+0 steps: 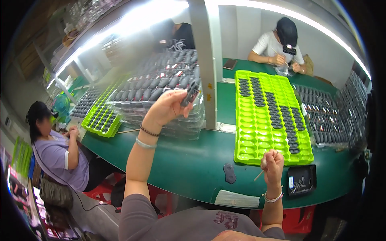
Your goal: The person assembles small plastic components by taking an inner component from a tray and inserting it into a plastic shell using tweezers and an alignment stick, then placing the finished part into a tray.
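Note:
My left hand (169, 106) is raised above the green table (189, 160) and grips a small dark plastic part (190, 93) between thumb and fingers. My right hand (272, 162) is closed around a thin wooden stick (260, 173), just in front of a bright green tray (251, 132). That tray has rows of oval pockets, many filled with dark parts. Another dark flat part (229, 173) lies on the table between my hands. A small black tray (301, 180) sits beside my right hand.
Stacks of clear trays with dark parts (161, 84) stand behind my left hand, more trays (325, 116) at right. A white post (203, 60) rises mid-table. One person (56, 148) sits left, two others across the table; a second green tray (100, 118) lies left.

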The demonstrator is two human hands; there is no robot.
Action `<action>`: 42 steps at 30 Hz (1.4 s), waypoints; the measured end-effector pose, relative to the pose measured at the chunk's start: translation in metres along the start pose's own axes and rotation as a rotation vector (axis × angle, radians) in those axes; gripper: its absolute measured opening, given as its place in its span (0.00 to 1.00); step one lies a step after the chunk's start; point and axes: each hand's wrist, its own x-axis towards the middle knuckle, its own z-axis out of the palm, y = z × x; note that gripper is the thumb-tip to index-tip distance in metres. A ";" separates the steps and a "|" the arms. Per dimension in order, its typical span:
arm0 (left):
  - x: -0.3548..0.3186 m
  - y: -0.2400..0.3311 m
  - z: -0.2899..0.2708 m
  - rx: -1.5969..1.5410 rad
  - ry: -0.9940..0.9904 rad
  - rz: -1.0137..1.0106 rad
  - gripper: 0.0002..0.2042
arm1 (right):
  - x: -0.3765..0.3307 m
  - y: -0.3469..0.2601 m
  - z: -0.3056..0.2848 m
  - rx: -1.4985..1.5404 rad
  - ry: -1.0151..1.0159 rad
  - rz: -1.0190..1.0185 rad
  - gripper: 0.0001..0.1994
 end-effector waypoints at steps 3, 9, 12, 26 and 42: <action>0.002 -0.024 0.020 0.167 0.009 -0.064 0.10 | 0.003 -0.009 0.005 -0.008 -0.010 0.053 0.12; 0.016 -0.088 0.104 1.084 -0.098 0.503 0.15 | 0.005 -0.021 0.012 0.216 -0.185 0.484 0.12; 0.015 -0.114 0.119 1.351 -0.316 0.711 0.16 | 0.003 -0.011 0.006 0.351 -0.272 0.565 0.13; 0.132 -0.168 0.106 0.967 -0.125 0.264 0.10 | 0.020 -0.014 -0.016 0.382 -0.109 0.416 0.22; 0.224 -0.283 0.114 1.476 -0.061 0.374 0.05 | 0.024 -0.006 -0.024 0.456 0.013 0.265 0.14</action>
